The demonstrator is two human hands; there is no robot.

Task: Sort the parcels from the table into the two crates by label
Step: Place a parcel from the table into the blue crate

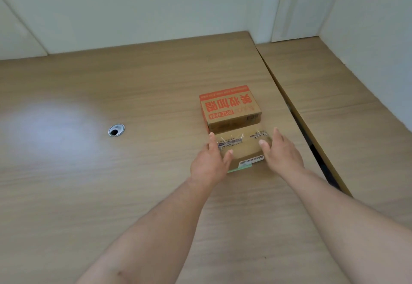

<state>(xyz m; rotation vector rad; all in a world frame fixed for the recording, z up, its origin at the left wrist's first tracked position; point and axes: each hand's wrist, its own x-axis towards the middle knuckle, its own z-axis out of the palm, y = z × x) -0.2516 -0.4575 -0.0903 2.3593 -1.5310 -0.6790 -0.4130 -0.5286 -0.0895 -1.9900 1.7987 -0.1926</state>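
Fingers point(211, 139) are straight and spread on both hands. The left hand point(208, 164) and right hand point(283, 151) flank the taped cardboard parcel point(244, 148), perhaps just touching its sides. The parcel sits on the wooden table point(133, 172), against a red-printed carton point(229, 107). This looks like the pickup step. Next the hands must press inward, lift and read the label; no crate is in view.

Both bare forearms stretched forward; left hand point(208, 164) and right hand point(282, 152) open, fingers straight, palms facing inward.
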